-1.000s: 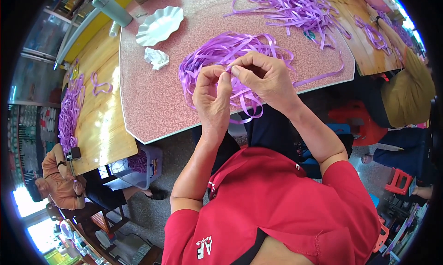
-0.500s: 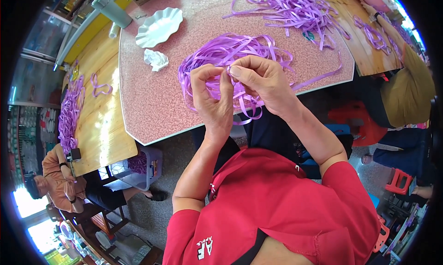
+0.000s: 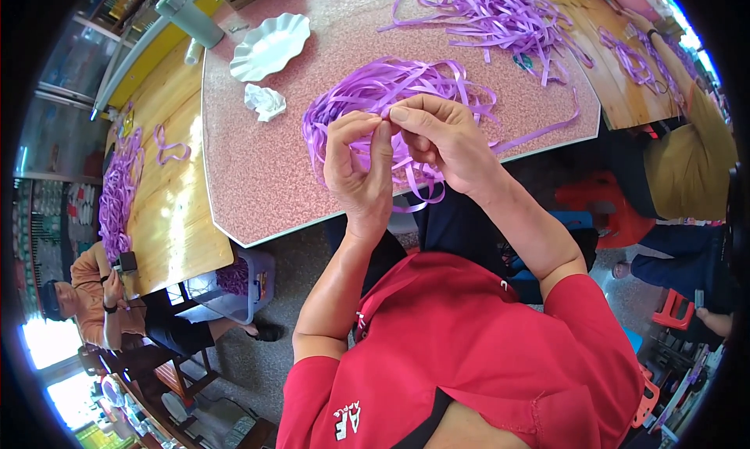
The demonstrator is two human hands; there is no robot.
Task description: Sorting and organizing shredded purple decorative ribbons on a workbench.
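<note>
Pinching one ribbon (image 3: pixel 406 164) between left hand (image 3: pixel 361 164) and right hand (image 3: pixel 441 140), above the pile (image 3: pixel 367 97); next, probably teasing it free.

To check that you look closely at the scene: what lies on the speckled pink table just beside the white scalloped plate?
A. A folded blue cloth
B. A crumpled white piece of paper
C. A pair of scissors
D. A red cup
B: a crumpled white piece of paper lies on the speckled pink table just below the white scalloped plate, to the left of the purple ribbon pile being worked by both hands.
</note>
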